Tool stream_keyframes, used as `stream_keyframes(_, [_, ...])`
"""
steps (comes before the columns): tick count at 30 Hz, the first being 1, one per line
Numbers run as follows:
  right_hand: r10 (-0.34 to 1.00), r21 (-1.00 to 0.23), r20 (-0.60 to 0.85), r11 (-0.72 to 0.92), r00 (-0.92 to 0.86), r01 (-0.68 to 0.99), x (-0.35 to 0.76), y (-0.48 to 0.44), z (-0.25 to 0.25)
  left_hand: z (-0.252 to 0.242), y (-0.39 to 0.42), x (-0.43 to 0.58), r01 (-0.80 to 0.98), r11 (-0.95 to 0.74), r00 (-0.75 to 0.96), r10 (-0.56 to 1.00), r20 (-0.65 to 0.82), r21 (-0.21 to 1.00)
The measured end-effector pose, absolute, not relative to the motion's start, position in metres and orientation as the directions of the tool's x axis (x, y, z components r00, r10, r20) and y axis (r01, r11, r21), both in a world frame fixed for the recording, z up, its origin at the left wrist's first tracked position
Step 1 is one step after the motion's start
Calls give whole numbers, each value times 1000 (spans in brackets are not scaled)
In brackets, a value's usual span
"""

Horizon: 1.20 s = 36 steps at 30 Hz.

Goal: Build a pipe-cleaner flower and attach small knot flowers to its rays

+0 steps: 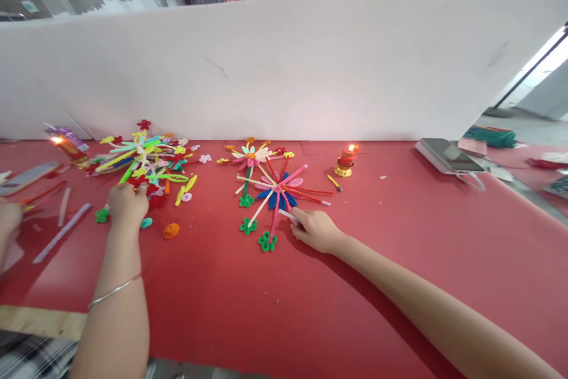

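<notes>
My left hand reaches into a heap of coloured pipe-cleaner pieces on the red table cover; its fingers are curled at the heap's near edge and what they hold is hidden. My right hand rests beside a blue and pink pipe-cleaner flower with green loop leaves, its fingers pinched on a white stick end. A second pale flower lies just behind it.
A lit red candle on a gold holder stands right of the flowers. Another lit candle burns at the far left. A phone on a white box lies at right. Another person's hand shows at the left edge. A white board backs the table.
</notes>
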State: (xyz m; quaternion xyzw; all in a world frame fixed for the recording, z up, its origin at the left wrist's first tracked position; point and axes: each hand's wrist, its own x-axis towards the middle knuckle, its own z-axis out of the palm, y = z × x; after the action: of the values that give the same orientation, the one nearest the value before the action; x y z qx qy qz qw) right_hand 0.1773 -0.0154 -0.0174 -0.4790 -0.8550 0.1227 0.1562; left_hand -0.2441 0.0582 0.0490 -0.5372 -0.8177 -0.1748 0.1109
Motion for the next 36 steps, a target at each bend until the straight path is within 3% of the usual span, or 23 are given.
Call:
stream_keyframes(3, [882, -419, 138, 465, -452, 780, 180, -16, -11, 55, 59, -233, 911, 373, -412, 822, 393, 174])
stream_keyframes(4, [894, -455, 143, 441, -425, 774, 182, -15, -9, 57, 59, -225, 913, 322, -400, 827, 394, 251])
stream_keyframes(6, [923, -540, 188, 382, -336, 749, 190, -11, -7, 59, 60, -204, 836, 162, -383, 856, 347, 524])
stream_keyframes(8, [954, -645, 244, 293, -173, 705, 201, -3, -5, 57, 59, -177, 634, 9, -337, 903, 265, 773])
stream_keyframes(11, [914, -797, 388, 269, 117, 541, 222, 12, -2, 47, 55, -133, 376, -79, -172, 973, 153, 923])
stream_keyframes(13, [847, -839, 461, 321, 263, 438, 238, 21, 2, 37, 50, -108, 296, -110, -40, 991, 128, 949])
stream_keyframes(16, [788, -881, 458, 338, 411, 332, 265, 33, 6, 22, 43, -82, 248, -74, 130, 991, 42, 966])
stream_keyframes(20, [767, -957, 226, 291, 601, -11, 305, 47, -2, 6, 39, -67, 200, 11, 206, 977, -53, 980])
stream_keyframes(27, [862, -902, 60, 263, 503, -342, 346, 56, -31, -3, 39, -60, 77, 169, 244, 952, -183, 983])
stream_keyframes(36, [861, -866, 75, 307, 502, -396, 343, 67, -36, -3, 40, -61, 121, 181, 320, 924, -211, 976])
